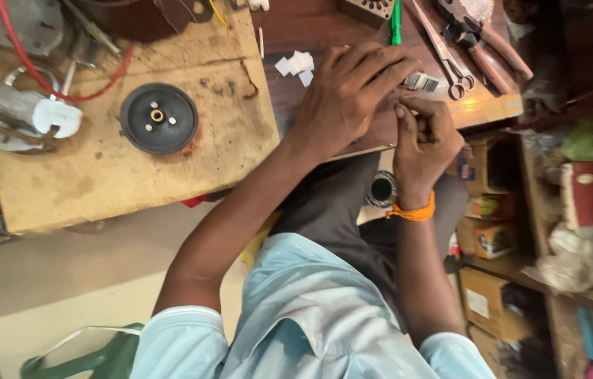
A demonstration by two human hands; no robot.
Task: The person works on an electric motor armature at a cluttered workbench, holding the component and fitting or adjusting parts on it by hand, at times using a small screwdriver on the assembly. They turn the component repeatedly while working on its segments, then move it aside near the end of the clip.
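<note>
My left hand (349,91) lies on the dark wooden bench top (289,105), its fingers stretched out and pressing on a small silvery metal part (421,82). My right hand (424,140), with an orange thread band at the wrist, is curled just below the left fingertips. Its thumb and forefinger are pinched together next to that part. Whether anything is between them is hidden.
A black round disc with a brass centre (158,117) sits on a worn wooden board (100,182). Scissors (453,67), brown-handled pliers (487,45), a green tool (396,21) and white paper bits (296,64) lie nearby. A black ring (383,189) rests on my lap. Boxes (486,238) fill shelves at right.
</note>
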